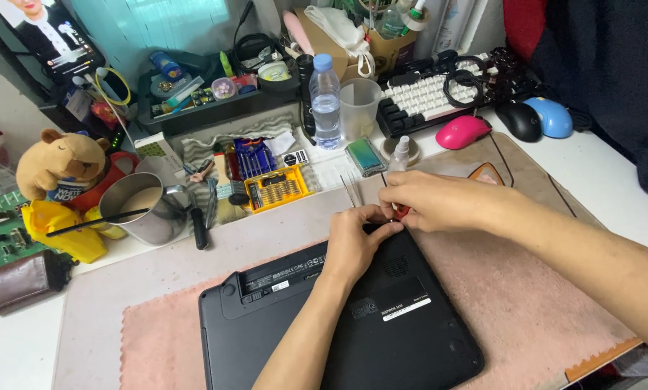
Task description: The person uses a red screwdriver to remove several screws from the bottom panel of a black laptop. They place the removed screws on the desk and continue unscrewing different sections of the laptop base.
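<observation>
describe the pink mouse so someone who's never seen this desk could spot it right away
Start at the white and black keyboard at the far edge of the desk. Just in front of its right end lie three computer mice in a row. The pink mouse is the leftmost and nearest, bright magenta, while the black mouse and blue mouse sit to its right.

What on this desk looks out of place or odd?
The black laptop lies bottom-up on a pink cloth, both hands at its far edge. A black stick leans slanted in the metal cup. Nothing looks spilled or broken.
</observation>
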